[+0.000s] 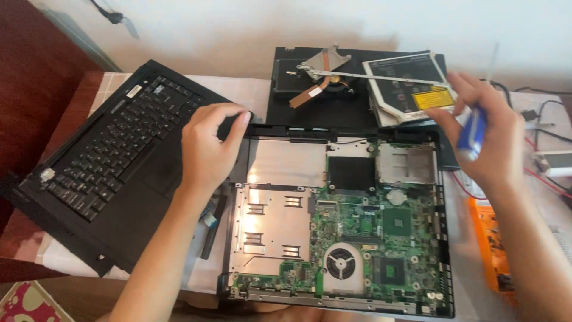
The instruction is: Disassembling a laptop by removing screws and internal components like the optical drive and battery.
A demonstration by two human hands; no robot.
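White cloth covers the table, with a pale wall behind and a dark red wooden edge at my left. Before me lies an opened laptop base, its green motherboard and round fan bare. My left hand curls over the base's upper left corner, fingers bent and gripping the rim. Just beside it, the detached keyboard panel lies tilted, crowding that side. My right hand hovers above the base's upper right corner, closed around a blue-handled screwdriver. Behind the base sit a black panel carrying a copper heatsink and a silver optical drive. An orange tray and red wires lie at my right.
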